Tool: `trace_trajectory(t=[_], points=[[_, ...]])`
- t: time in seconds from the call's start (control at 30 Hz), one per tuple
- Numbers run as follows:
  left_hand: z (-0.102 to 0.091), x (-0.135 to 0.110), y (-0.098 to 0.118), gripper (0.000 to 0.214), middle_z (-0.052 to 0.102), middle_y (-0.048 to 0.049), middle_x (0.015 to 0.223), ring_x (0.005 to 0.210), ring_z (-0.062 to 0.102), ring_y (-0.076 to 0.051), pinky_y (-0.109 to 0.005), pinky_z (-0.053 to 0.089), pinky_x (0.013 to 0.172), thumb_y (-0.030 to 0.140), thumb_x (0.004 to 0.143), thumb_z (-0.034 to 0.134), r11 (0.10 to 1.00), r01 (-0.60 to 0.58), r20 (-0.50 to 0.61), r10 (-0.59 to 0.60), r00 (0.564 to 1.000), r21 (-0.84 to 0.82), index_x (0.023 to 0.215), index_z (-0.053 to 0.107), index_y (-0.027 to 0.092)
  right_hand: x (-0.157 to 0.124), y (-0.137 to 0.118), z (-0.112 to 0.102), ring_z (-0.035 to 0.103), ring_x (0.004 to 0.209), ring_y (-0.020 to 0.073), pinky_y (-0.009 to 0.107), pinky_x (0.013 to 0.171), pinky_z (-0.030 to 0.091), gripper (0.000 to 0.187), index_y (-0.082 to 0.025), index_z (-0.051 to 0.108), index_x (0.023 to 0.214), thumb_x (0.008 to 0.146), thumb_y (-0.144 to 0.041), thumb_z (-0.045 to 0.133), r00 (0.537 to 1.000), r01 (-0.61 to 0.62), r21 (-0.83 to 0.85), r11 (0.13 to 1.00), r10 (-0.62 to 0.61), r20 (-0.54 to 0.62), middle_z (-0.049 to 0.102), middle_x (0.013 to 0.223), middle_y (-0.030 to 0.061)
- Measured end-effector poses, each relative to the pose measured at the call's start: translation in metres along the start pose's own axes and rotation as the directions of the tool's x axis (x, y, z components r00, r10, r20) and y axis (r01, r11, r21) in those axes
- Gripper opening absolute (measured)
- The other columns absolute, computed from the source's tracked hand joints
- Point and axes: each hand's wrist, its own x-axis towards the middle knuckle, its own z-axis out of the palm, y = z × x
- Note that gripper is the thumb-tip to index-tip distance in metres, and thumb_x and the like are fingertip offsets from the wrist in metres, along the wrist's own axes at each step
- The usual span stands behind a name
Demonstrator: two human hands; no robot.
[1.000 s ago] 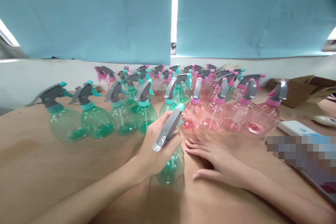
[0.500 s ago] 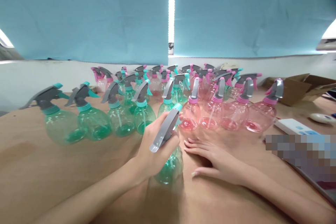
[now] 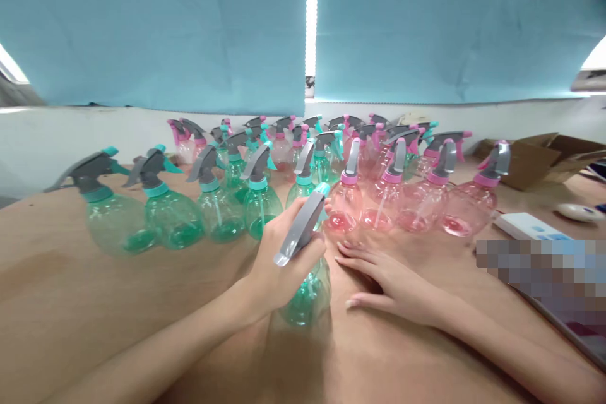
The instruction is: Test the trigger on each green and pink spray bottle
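Observation:
My left hand [image 3: 286,259] is wrapped round the neck of a green spray bottle [image 3: 307,303] with a grey and teal trigger head. The bottle stands upright in front of me, its neck hidden by my fingers. To its right, my right hand [image 3: 379,274] lies palm down on the wooden table [image 3: 388,366], fingers stretched out and holding nothing. Beyond my hands runs a front row of spray bottles: green ones such as this bottle [image 3: 175,224] on the left, pink ones such as this bottle [image 3: 343,202] on the right.
Behind the front row stand several more pink and green spray bottles [image 3: 279,145]. On the right are an open cardboard box [image 3: 534,158], a white box [image 3: 530,226], a white computer mouse [image 3: 580,212] and a partly pixelated flat object. Blue blinds [image 3: 151,31] hang at the back.
The view has shifted very slightly. My left hand keeps its hold on the green spray bottle, and my right hand stays flat on the table.

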Motion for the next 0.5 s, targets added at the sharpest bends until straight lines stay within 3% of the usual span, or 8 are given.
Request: trace_trajectory(t=[0.5], points=[[-0.0010,0.0011,-0.0020,0.013,0.042,0.0042,0.071,0.070,0.054,-0.016,-0.028,0.037,0.060,0.017,0.080,0.050,1.000,-0.006,0.010,0.006,1.000,-0.002,0.092,0.051,0.021,-0.0001,0.0002,0.0007,0.027,0.145,0.0309,0.053,0.118,0.023,0.081,-0.019,0.041,0.148,0.086,-0.069,0.053,1.000,0.000,-0.017,1.000,-0.001,-0.009,0.032,0.156,0.0093]])
